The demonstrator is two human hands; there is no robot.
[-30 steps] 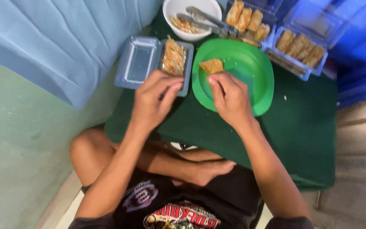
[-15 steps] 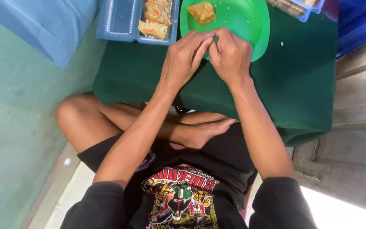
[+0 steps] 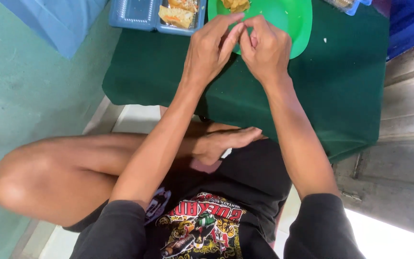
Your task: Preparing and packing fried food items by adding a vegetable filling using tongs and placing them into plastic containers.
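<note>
Green-painted floor (image 3: pixel 20 110) on my left, grey wooden boards (image 3: pixel 408 96) on my right; between them one low table under a dark green cloth (image 3: pixel 341 86), over my crossed bare legs.

Item, hands: two, both mine, met above the near rim of the plate.
- My left hand (image 3: pixel 210 50): fingers (image 3: pixel 228 29) long and nearly straight, pressed close together, tips pointing toward the right hand.
- My right hand (image 3: pixel 267 50): fingers (image 3: pixel 254 29) curled, tips bunched against the left ones. The two sets of tips touch in a pinch; whatever sits between them is too small to make out, so I cannot tell what they hold.

Item, round bright green plastic plate (image 3: pixel 291 24): one, partly under my fingertips, cut off by the top edge.
Item, golden fried piece (image 3: pixel 235 5) on that plate: one visible, just beyond my left fingertips, not touched.
Item, blue plastic hinged food box (image 3: pixel 135 14): one, lying open left of the plate, near my left hand but apart from it.
Item, crumbed fried pieces (image 3: pixel 176 17) in the box's right half: two visible.
</note>
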